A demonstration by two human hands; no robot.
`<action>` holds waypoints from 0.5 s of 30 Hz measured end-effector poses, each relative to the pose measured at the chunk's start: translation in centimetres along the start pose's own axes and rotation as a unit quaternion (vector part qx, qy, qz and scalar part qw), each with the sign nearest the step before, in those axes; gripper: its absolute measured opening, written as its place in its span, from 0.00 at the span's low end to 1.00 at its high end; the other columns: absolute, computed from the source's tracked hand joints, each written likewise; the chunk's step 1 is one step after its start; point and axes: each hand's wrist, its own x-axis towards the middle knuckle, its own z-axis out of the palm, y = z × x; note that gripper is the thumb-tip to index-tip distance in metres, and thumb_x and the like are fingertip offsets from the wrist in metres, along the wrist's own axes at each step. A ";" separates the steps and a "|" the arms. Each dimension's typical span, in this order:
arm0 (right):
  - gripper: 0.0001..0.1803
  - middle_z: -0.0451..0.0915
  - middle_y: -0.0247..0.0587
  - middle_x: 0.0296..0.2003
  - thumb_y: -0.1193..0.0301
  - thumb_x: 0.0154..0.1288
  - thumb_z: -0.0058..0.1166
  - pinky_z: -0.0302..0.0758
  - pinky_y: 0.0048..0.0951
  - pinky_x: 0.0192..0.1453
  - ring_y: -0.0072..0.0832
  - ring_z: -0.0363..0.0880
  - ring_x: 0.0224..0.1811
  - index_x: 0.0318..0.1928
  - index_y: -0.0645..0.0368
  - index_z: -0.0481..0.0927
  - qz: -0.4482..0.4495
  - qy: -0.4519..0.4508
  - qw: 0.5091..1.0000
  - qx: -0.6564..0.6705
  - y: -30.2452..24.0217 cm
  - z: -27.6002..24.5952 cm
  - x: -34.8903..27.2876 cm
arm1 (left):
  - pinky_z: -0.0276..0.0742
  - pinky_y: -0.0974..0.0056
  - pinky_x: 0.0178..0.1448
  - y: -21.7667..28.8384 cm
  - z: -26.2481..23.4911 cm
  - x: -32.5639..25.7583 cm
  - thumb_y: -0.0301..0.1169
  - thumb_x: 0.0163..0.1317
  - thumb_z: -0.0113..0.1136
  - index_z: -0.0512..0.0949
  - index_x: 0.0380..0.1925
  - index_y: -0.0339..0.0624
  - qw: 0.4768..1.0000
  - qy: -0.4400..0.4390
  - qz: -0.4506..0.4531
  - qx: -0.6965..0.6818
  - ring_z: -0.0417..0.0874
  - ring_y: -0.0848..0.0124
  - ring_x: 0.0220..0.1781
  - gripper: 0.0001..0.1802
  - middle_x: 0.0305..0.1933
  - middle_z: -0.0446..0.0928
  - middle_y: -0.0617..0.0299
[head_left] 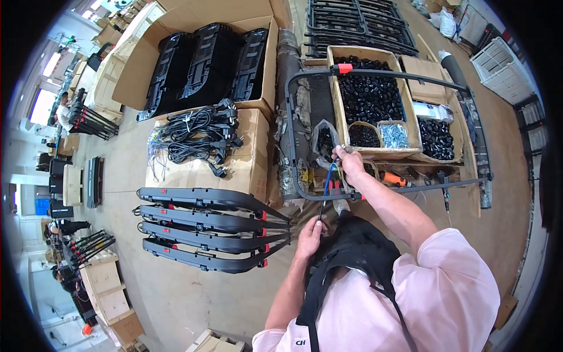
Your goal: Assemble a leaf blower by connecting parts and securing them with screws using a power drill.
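My left hand (309, 236) is closed around a black cable (322, 212) in front of my apron. The cable's bare end splits into thin wires (330, 171), one of them blue, another yellow-green. Up and to the right, my right hand (350, 161) pinches the tips of these wires. Both hands are close to the near rail of a black tubular frame (410, 189), which lies across the bench. A red clip (342, 68) sits on its far rail. Beside my right fingers stands a plastic bag (324, 141) with small dark parts in it.
A wooden box (334, 88) holds black plastic parts and silver screws (394, 135). An orange power tool (394, 179) lies nearby. To the left, coiled plug cables (196, 132) lie on a carton (252, 158), near several curved black frames (199, 220). Other people work at the far left.
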 end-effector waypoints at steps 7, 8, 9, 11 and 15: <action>0.16 0.84 0.30 0.29 0.59 0.77 0.59 0.72 0.25 0.35 0.18 0.75 0.29 0.41 0.60 0.89 -0.091 -0.129 0.986 -0.051 -1.9 3.6 0.8 | 0.84 0.63 0.50 0.5 1.1 1.4 0.35 0.82 0.50 0.81 0.59 0.40 0.991 0.056 -0.061 0.106 0.88 0.69 0.38 0.16 0.32 0.83 0.60; 0.16 0.84 0.30 0.29 0.59 0.77 0.59 0.72 0.25 0.35 0.18 0.75 0.29 0.41 0.60 0.89 -0.084 -0.136 0.986 -0.046 -2.4 3.9 1.0 | 0.84 0.63 0.48 1.0 1.3 1.4 0.36 0.82 0.51 0.81 0.57 0.39 0.987 0.063 -0.055 0.139 0.88 0.68 0.37 0.15 0.31 0.84 0.58; 0.17 0.85 0.32 0.29 0.58 0.76 0.60 0.73 0.26 0.36 0.19 0.77 0.30 0.41 0.60 0.89 -0.096 -0.165 0.977 -0.097 -2.9 4.3 1.2 | 0.84 0.63 0.48 1.5 1.4 1.3 0.36 0.82 0.51 0.81 0.57 0.39 0.985 0.070 -0.063 0.144 0.88 0.68 0.37 0.15 0.31 0.84 0.58; 0.18 0.86 0.36 0.28 0.56 0.75 0.60 0.76 0.30 0.39 0.22 0.82 0.32 0.41 0.60 0.88 -0.150 -0.191 0.948 -0.208 -2.9 3.9 2.8 | 0.84 0.63 0.46 3.5 1.9 1.4 0.35 0.82 0.51 0.81 0.55 0.39 0.983 0.026 -0.081 0.165 0.90 0.69 0.37 0.15 0.33 0.86 0.57; 0.16 0.83 0.34 0.26 0.58 0.75 0.61 0.77 0.32 0.32 0.24 0.81 0.24 0.42 0.60 0.88 -0.115 -0.223 0.943 -0.216 -2.8 5.0 3.5 | 0.83 0.62 0.44 4.8 1.9 1.3 0.35 0.81 0.51 0.82 0.53 0.38 0.978 0.030 -0.143 0.151 0.89 0.68 0.34 0.15 0.34 0.87 0.57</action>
